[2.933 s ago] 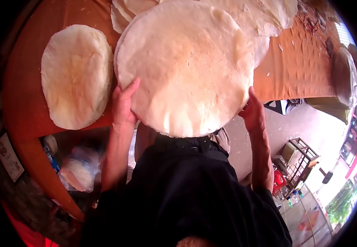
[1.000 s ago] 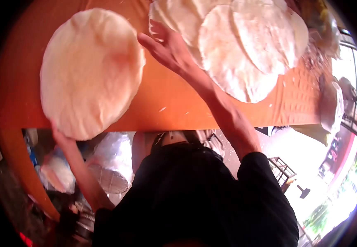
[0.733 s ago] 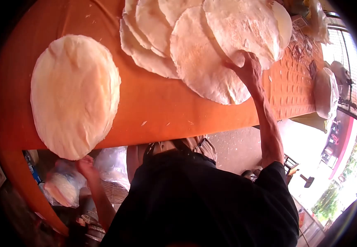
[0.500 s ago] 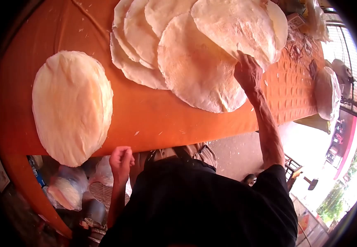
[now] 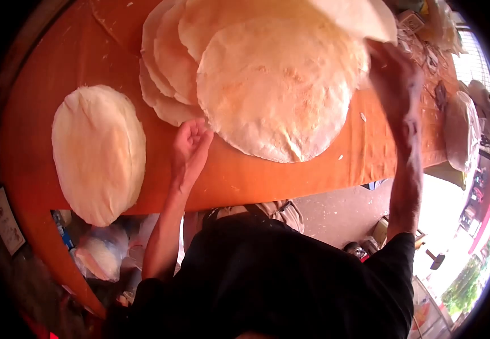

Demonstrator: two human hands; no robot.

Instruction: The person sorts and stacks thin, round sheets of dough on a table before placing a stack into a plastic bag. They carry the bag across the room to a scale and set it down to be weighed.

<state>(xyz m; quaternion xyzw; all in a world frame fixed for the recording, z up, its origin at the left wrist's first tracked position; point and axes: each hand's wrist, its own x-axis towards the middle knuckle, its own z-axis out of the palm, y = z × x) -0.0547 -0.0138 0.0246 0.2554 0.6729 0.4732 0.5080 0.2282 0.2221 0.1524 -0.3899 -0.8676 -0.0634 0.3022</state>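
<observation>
Several thin round flatbread sheets [image 5: 279, 85] overlap at the top middle of the orange table. My right hand [image 5: 394, 70] is raised and blurred at the upper right, closed on the edge of one lifted sheet [image 5: 358, 17]. My left hand [image 5: 193, 144] is at the left edge of the large round sheet, fingers curled together at its rim; whether they pinch it is hard to tell. To the left lies a separate oval stack of pale sheets [image 5: 99, 152].
The orange table [image 5: 256, 183] has its near edge in front of my body. A white plastic bag [image 5: 461, 133] sits at its right end, with more plastic bags [image 5: 437, 28] at the top right. Below the table on the left are bagged items [image 5: 100, 254].
My right hand has moved right and up with the lifted sheet, uncovering more of the round sheet beneath. My left hand has risen from below the table edge to that sheet's left rim.
</observation>
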